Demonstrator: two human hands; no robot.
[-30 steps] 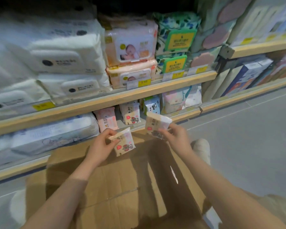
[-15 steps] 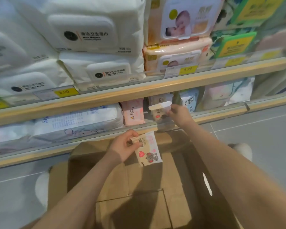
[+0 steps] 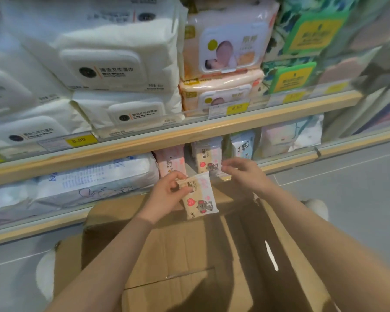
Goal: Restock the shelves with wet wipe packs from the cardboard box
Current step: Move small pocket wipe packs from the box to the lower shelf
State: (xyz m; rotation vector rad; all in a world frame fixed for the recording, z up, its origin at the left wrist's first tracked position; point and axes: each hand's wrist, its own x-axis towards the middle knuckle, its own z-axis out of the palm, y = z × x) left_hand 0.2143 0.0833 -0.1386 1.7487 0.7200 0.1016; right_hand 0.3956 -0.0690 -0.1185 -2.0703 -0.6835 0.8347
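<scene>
Left hand point(image 3: 167, 194) fingers clamped on elephant-print wipe pack point(image 3: 200, 197) above cardboard box point(image 3: 167, 251). Right hand point(image 3: 245, 174) fingers loosely apart, empty, beside shelved wipe pack point(image 3: 206, 157).

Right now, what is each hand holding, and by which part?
Left hand pinches a small wipe pack by its top-left corner. Right hand holds nothing.

You've got grey floor tiles point(image 3: 347, 183) to the right of the shelving, a white shoe point(image 3: 318, 209) on them near your right side, another white shoe point(image 3: 46, 273) at lower left, and yellow price tags point(image 3: 237, 107) along the shelf edge.
</scene>
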